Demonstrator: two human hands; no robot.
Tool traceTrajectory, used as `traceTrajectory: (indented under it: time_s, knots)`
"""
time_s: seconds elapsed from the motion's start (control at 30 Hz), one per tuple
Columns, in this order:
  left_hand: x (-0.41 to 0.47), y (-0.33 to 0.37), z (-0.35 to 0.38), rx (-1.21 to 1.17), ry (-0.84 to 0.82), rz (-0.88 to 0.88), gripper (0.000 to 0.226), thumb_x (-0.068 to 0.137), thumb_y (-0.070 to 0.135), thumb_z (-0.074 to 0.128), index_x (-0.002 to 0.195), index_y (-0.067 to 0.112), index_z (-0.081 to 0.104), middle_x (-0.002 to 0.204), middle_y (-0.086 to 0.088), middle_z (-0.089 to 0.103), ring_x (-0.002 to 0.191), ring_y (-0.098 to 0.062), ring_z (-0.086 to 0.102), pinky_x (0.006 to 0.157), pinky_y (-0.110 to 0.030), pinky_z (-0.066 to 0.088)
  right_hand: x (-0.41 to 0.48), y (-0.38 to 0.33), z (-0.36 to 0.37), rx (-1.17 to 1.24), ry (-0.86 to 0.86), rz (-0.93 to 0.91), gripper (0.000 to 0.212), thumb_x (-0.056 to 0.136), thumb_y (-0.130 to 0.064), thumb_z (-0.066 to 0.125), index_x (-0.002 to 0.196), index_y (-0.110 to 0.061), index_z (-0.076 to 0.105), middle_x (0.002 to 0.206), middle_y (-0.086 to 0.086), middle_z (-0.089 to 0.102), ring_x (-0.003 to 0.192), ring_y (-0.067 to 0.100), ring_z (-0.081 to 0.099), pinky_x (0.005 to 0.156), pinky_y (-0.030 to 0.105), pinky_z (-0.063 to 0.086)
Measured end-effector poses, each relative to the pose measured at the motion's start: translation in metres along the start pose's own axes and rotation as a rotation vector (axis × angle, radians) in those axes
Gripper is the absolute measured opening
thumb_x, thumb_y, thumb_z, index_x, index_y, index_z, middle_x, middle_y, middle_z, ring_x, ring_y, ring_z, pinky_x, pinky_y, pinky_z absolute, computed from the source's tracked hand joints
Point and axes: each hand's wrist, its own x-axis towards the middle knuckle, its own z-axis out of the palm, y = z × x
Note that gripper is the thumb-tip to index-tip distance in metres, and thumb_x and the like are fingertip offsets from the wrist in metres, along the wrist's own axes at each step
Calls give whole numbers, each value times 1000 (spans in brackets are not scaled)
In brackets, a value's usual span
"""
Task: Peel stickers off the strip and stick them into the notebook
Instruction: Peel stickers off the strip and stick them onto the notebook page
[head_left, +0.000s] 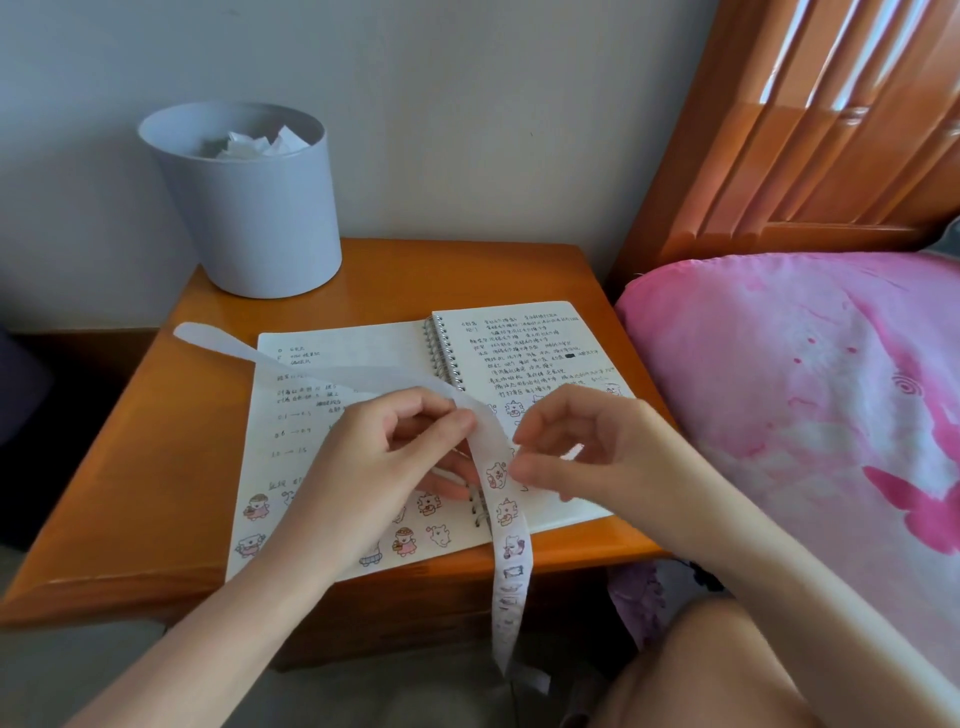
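— Hands?
— We are pinching the long white paper sticker strip (503, 499) with our left hand (387, 462) and right hand (582, 441), above the open spiral-bound notebook (343, 364) on the orange wooden nightstand (156, 467).

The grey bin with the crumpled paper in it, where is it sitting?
The grey bin stands on the far left corner of the wooden bedside table, against the wall, beyond the open notebook.
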Motion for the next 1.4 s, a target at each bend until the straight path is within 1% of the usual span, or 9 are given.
traceTrajectory:
  time_s: [0.13,0.3,0.43,0.6,0.87,1.03,1.17,1.3,1.4]
  knots:
    - [-1,-1,-1,-27,13,21,15,89,21,59,92,11,70,78,-1,75,70,-12,73,59,-19,58,-1,2,4,20,18,-12,11,77,-21,75,85,-22,68,84,-5,71,75,5,65,61,19,50]
    - [-3,4,1,-99,-60,-6,31,84,35,54,91,9,71,78,-4,76,69,-16,73,59,-22,59,-1,0,4,45,75,-34,10,77,-17,75,87,-19,72,81,-9,71,68,-2,61,57,10,42]
    - [-3,2,5,-6,-111,-12,13,86,22,61,87,14,71,75,2,76,67,-10,73,59,-15,56,0,1,3,19,94,-37,10,78,-17,75,87,-20,73,77,-11,70,68,-3,60,57,8,40]
    - [-2,1,4,-2,-117,-17,11,85,20,64,88,14,72,74,0,76,68,-11,73,60,-16,56,0,0,4,-7,95,-48,10,78,-15,74,87,-19,74,70,-14,66,60,-6,56,52,6,37]
    - [-4,3,5,-6,-128,-17,7,85,17,65,83,14,71,74,-1,75,67,-10,73,58,-13,54,1,3,4,-21,60,-51,9,78,-16,74,84,-22,70,78,-10,69,69,-4,59,57,9,39]
    - [-4,3,7,15,-114,-32,8,86,20,64,84,18,71,73,2,76,66,-9,73,58,-13,54,1,3,3,-39,42,-67,7,79,-13,73,82,-19,69,80,-10,69,72,-2,59,59,7,39]
    - [-4,4,7,19,-105,-44,11,88,19,62,83,18,71,72,4,76,64,-9,72,58,-12,54,0,3,4,-107,61,-76,7,80,-17,72,81,-23,69,81,-17,67,74,-1,57,60,7,40]
    - [-3,3,7,2,-93,-73,11,88,19,61,84,15,71,72,2,76,63,-11,73,57,-14,55,0,2,2,-152,88,-94,7,78,-25,73,78,-29,67,88,-16,63,80,6,57,64,14,43]
    - [-2,3,6,2,-62,-90,12,88,20,62,83,14,71,72,4,76,61,-11,72,56,-13,54,-1,-5,-4,-66,60,-103,6,79,-21,73,79,-25,68,86,-10,65,74,5,57,66,21,46]
